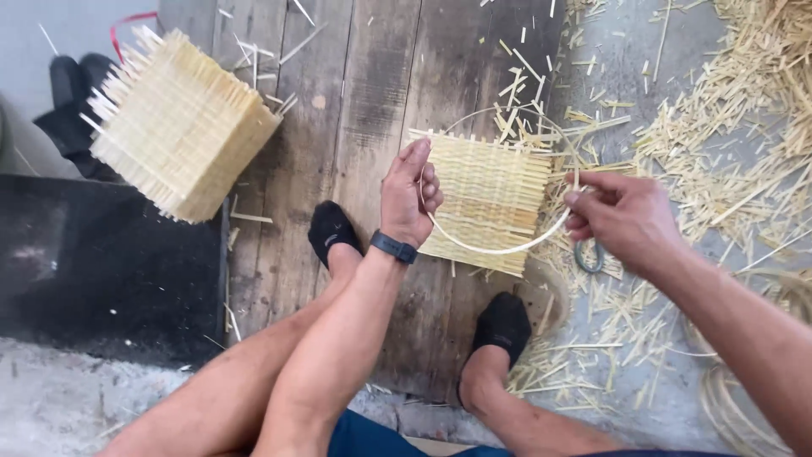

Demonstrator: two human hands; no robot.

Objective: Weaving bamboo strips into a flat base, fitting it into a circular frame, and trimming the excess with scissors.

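While the left hand (pixel 409 199) is closing its fingers around the left side of a thin cane hoop (pixel 499 249), the right hand (pixel 623 218) is pinching the hoop's right side between thumb and fingertips. Both hands are holding the hoop up in front of a small woven bamboo mat (pixel 489 201), which is lying flat on the wooden boards (pixel 372 93) just beyond the left hand; the hoop is ringing most of the mat as seen from above. A dark band (pixel 393 247) is sitting on the left wrist. Below the hands, two feet in black socks (pixel 331 230) are resting on the boards, one to each side of the mat's lower edge. A small ring-shaped object (pixel 589 256) is lying under the right hand among loose bamboo offcuts (pixel 719 127), which are littering the grey floor on the right. Well apart, at the upper left, a box-shaped woven bamboo basket (pixel 179 125) is lying tilted at the boards' edge, with a black mat (pixel 93 262) just below it.
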